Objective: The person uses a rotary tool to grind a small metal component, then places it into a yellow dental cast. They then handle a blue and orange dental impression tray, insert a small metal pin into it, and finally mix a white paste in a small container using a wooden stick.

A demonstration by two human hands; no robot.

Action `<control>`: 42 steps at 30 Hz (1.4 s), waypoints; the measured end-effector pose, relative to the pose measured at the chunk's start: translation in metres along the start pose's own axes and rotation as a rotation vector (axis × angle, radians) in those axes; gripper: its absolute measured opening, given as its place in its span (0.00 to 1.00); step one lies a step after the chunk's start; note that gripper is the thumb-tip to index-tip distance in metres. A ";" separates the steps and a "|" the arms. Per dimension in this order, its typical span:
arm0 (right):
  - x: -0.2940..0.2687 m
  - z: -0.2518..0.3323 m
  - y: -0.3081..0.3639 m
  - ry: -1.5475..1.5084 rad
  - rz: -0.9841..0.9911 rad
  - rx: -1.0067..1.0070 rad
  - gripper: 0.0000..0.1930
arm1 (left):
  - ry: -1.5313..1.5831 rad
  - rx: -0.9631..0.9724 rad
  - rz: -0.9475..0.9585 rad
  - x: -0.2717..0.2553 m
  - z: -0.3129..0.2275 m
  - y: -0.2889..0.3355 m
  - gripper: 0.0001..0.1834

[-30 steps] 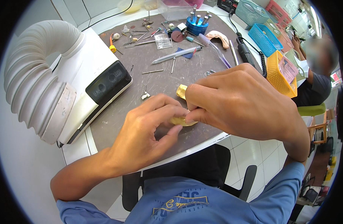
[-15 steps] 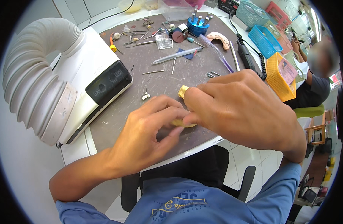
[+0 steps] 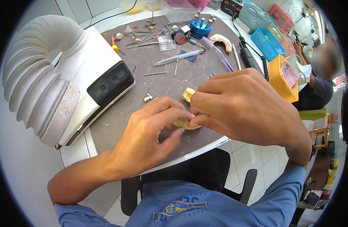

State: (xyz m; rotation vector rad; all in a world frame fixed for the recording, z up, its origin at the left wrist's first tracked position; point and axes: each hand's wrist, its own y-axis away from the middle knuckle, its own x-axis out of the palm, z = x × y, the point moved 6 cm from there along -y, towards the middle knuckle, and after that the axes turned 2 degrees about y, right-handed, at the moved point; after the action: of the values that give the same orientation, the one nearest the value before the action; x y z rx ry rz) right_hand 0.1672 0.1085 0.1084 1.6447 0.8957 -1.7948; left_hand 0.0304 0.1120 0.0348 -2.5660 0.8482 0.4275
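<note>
My left hand [image 3: 149, 130] is closed round a pale yellow plaster piece [image 3: 181, 124] that looks like part of a dental cast, low over the front of the mat. Most of that piece is covered by my fingers. Against its right end, my right hand [image 3: 242, 108] is pinched, thumb and fingers together. A small reddish bit shows at its fingertips; the rest of what it grips is hidden. Just beyond the right knuckles a second yellow plaster piece [image 3: 188, 94] shows. On the mat left of it lies a small metal part with a white portion [image 3: 148, 97].
A white machine [image 3: 90, 87] with a ribbed hose stands left. Behind my hands lie a pen [image 3: 179, 56], a purple toothbrush [image 3: 221, 55], a pink dental arch [image 3: 221, 40] and several small burs. A blue bur stand [image 3: 200, 28], black handpiece [image 3: 246, 55] and yellow basket [image 3: 281, 81] are farther back; a person sits right.
My right hand has shifted slightly, so more of the second yellow piece shows, along with the reddish bit at its fingertips. My left hand keeps its hold.
</note>
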 end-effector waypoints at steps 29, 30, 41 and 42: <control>0.002 -0.001 0.003 -0.132 -0.072 0.023 0.13 | -0.069 0.075 0.014 0.000 0.001 -0.001 0.14; 0.002 0.001 0.002 -0.135 -0.088 0.011 0.12 | -0.071 0.065 0.020 0.000 0.001 0.000 0.14; 0.008 -0.049 0.003 -0.089 -0.395 0.226 0.07 | -0.464 0.125 -0.218 -0.039 -0.012 0.010 0.17; 0.017 -0.057 0.004 -0.090 -0.370 0.242 0.07 | -0.603 0.180 -0.265 -0.044 -0.013 0.012 0.18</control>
State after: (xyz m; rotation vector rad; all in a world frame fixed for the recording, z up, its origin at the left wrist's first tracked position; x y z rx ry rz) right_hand 0.2039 0.1508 0.0894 1.6027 1.0269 -2.2871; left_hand -0.0092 0.1188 0.0605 -2.1497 0.3078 0.9261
